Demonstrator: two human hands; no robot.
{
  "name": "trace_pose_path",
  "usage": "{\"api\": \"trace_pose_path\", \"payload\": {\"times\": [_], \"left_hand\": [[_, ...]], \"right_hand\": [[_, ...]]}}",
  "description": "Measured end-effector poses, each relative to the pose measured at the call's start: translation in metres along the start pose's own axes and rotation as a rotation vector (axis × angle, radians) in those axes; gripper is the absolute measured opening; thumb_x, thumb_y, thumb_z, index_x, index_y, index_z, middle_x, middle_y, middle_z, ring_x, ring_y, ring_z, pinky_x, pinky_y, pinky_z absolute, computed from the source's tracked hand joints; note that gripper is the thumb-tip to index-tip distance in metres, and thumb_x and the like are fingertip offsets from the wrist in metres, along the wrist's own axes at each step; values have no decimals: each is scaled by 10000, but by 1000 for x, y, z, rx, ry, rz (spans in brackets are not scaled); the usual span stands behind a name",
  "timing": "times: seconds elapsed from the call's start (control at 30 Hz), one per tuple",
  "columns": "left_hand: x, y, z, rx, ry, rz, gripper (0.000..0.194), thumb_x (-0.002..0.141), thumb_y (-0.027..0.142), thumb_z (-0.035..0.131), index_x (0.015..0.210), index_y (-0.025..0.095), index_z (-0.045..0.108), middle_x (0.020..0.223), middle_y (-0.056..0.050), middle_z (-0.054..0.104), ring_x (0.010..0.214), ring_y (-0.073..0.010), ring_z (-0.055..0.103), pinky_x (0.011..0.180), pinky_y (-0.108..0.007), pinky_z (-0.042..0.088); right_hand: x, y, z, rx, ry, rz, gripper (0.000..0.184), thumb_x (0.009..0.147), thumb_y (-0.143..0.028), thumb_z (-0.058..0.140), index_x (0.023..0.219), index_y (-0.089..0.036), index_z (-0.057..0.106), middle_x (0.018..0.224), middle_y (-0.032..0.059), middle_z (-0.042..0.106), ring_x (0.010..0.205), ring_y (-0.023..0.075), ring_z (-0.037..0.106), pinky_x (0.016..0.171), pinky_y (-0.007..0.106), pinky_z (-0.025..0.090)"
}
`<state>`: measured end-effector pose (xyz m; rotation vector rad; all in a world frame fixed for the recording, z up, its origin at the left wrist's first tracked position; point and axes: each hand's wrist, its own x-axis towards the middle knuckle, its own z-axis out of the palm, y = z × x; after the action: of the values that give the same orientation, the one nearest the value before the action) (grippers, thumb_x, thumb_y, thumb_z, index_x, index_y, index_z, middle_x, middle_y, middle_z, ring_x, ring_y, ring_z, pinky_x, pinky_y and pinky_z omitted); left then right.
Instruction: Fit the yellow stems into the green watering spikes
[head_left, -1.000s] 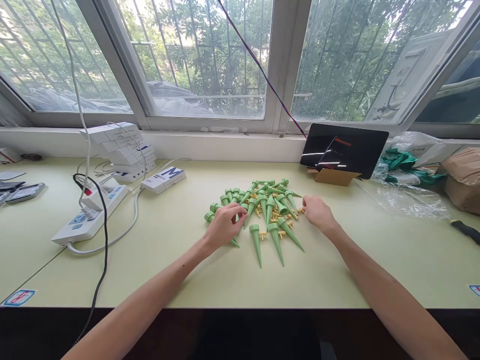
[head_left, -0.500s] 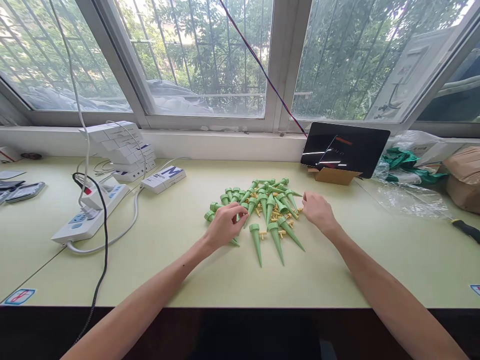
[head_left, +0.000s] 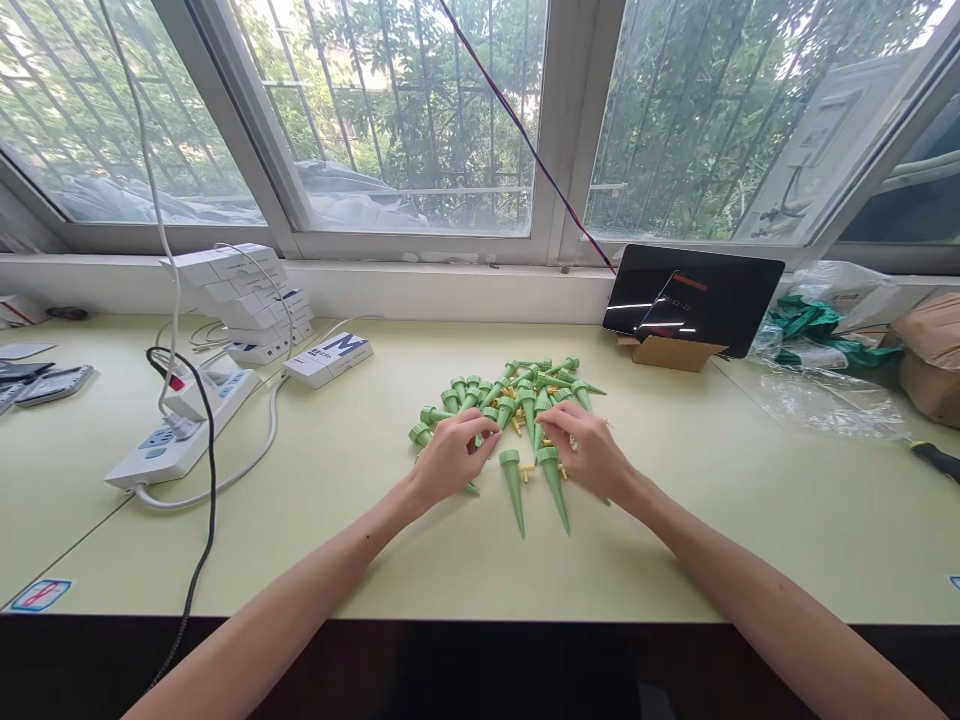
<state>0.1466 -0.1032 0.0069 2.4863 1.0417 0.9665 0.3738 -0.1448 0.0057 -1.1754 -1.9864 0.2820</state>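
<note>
A heap of green plastic watering spikes (head_left: 527, 412) with ribbed caps lies mid-table, with small yellow T-shaped pieces (head_left: 527, 470) scattered among them. My left hand (head_left: 452, 452) rests at the heap's left side, thumb and fingertips pinched together. Whatever those fingers hold, if anything, is hidden. Over the right part of the heap is my right hand (head_left: 592, 452), also pinching, its fingertips pointing left; I cannot make out what is between them. Two spikes lie in front with tips toward me, one green spike (head_left: 513, 492) between the hands and another spike (head_left: 554, 492) beside my right hand.
At the back right a dark tablet (head_left: 691, 300) leans on a cardboard stand (head_left: 679, 353). Plastic wrapping (head_left: 832, 395) and a black-handled tool (head_left: 936, 460) lie further right. A power strip (head_left: 184, 425), cables and white boxes (head_left: 330, 360) occupy the left.
My right hand has moved left and toward me, from the heap's right edge to over its right part, covering some spikes. My left hand has stayed nearly still.
</note>
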Motion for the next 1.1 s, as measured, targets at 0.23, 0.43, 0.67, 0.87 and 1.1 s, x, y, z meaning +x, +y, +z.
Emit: {"api": "trace_pose_path", "payload": {"times": [0.23,0.43,0.67,0.87,1.1], "left_hand": [[-8,7,4,65,-168,67,228,957,304,490,1036,207,680,943,-47,642,611,-117,539,598,-263,422],[-10,13,5,99,-239,71,268,953,340,511,1143,199,635,1055,-68,671,733,-164,617,707,-290,456],[-12,16,8,61,-277,46,281,946,328,524,1184,202,606,1042,-77,666,797,-189,630,735,-300,471],[-13,14,9,31,-279,40,258,961,276,489,1183,202,598,1032,-78,649,850,-198,626,771,-307,473],[-11,15,8,-18,-229,63,229,959,193,462,1130,197,614,996,-62,629,828,-176,612,769,-293,474]], "right_hand": [[-2,-3,4,52,-40,-59,180,980,-215,438,943,-202,613,855,41,614,743,155,560,669,269,450],[-1,1,2,60,3,3,181,983,-258,435,921,-195,593,804,32,619,703,156,541,647,267,433],[0,4,2,60,33,46,209,986,-288,436,888,-187,591,791,24,621,666,141,529,625,259,430],[-1,5,4,80,65,22,202,988,-281,441,930,-189,611,838,40,634,709,150,557,641,265,463],[-2,5,4,95,84,-55,194,984,-230,455,1037,-208,641,846,45,604,693,150,542,578,262,447]]}}
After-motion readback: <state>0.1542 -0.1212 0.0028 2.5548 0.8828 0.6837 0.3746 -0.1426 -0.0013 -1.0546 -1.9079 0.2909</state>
